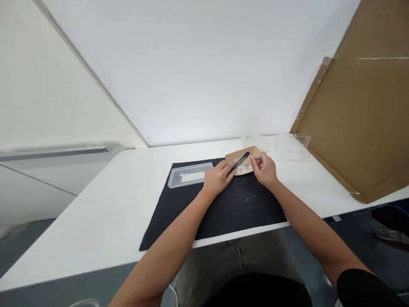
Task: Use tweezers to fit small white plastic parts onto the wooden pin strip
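Observation:
My left hand (220, 175) is closed on a slim black strip (242, 159) with a rounded end and a pale edge; its exact kind is unclear. The strip slants up to the right over an open brown paper tray (234, 156). Whitish scraps (244, 169) lie inside the tray. My right hand (265, 169) is at the tray's right side, near the strip's far end, with thumb and fingers pinched together. What the right fingers hold, if anything, is too small to make out.
A clear plastic case (189, 175) with a white piece inside lies left of my left hand. Pale crumbs dot the black mat (238, 204). Clear plastic containers (290, 147) stand behind on the white table (96, 213). A tall cardboard panel (361, 115) rises at the right.

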Motion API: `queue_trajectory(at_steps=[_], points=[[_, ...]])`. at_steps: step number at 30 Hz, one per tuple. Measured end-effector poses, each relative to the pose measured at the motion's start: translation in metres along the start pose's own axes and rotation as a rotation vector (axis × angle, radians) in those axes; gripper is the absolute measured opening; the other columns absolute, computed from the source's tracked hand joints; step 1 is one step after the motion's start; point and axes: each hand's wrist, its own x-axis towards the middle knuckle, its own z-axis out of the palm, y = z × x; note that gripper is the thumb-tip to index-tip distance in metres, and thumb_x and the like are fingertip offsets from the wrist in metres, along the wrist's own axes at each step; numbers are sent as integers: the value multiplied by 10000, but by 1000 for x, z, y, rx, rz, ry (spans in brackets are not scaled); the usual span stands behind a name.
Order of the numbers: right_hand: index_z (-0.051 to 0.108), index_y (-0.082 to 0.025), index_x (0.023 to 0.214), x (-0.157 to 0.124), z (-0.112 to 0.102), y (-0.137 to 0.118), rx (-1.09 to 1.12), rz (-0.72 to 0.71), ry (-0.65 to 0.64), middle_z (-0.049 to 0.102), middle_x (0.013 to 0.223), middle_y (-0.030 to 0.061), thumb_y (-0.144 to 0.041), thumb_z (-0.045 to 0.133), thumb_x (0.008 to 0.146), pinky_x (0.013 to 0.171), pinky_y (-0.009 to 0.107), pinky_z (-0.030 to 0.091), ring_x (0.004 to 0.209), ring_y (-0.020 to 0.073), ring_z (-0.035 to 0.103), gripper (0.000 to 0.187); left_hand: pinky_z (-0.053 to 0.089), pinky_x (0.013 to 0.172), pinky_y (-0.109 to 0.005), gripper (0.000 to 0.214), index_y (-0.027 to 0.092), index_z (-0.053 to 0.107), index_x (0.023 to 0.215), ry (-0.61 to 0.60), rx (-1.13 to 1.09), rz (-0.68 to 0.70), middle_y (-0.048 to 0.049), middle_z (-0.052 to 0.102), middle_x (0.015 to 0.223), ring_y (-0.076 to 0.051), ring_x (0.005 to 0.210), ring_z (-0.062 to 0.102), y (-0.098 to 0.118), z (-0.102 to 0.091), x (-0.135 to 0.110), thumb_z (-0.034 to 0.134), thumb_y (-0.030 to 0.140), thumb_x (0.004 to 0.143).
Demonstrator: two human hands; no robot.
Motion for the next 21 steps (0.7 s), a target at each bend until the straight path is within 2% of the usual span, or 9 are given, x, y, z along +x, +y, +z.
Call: queue_trajectory(at_steps=[9, 16, 21], points=[[581, -249, 859, 0, 1, 6, 26, 29, 4, 684, 693, 6, -511, 580, 993, 704, 354, 487, 626, 200, 638, 294, 366, 563, -245, 404, 329, 670, 1406, -21, 21, -28, -49, 718, 922, -154, 743, 642, -2, 0, 0, 481, 471, 1078], [582, -245, 848, 0, -3, 0, 7, 28, 13, 676, 694, 11, -509, 578, 998, 732, 362, 486, 648, 204, 621, 304, 372, 560, -252, 425, 354, 638, 1446, -67, 28, -40, -52, 709, 947, -156, 729, 637, 4, -4, -1, 465, 480, 1080], [603, -242, 864, 1, -6, -5, -18, 3, 23, 674, 702, 12, -508, 573, 1002, 725, 360, 478, 666, 203, 611, 301, 372, 550, -248, 407, 383, 630, 1444, -56, 2, -30, -42, 697, 953, -150, 710, 623, 4, -4, -3, 482, 468, 1075]])
